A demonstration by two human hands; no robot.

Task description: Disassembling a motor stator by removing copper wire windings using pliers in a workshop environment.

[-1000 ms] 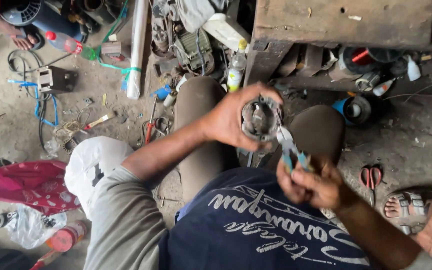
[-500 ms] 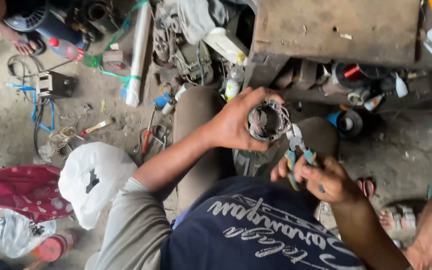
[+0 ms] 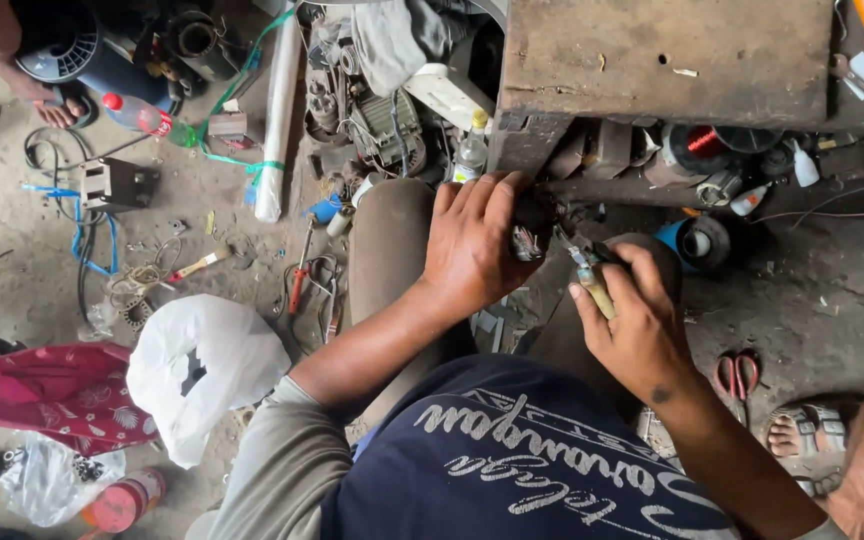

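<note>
The person sits low w/ knees up, left hand (image 3: 472, 245) wrapped tight over a small round metal motor part with copper windings (image 3: 526, 243), held between the knees just near of the rusty brown metal bench (image 3: 667, 60). Most of the part is hidden under the fingers. Right hand (image 3: 637, 320) is closed round the handles of yellow-handled pliers (image 3: 584, 266), nose pointing left into the windings.

Risks, as I judge it: plier tips sit right beside the left fingertips, so a slip could nip or stab skin. Pulling hard may snap thin wire or scrape its coating. The part has no rest under it; if the hold loosens it drops to the dirt floor (image 3: 12, 260) among scraps. Red-handled scissors (image 3: 738, 375) lie close on the right, near another person's sandalled foot (image 3: 802, 435).
</note>
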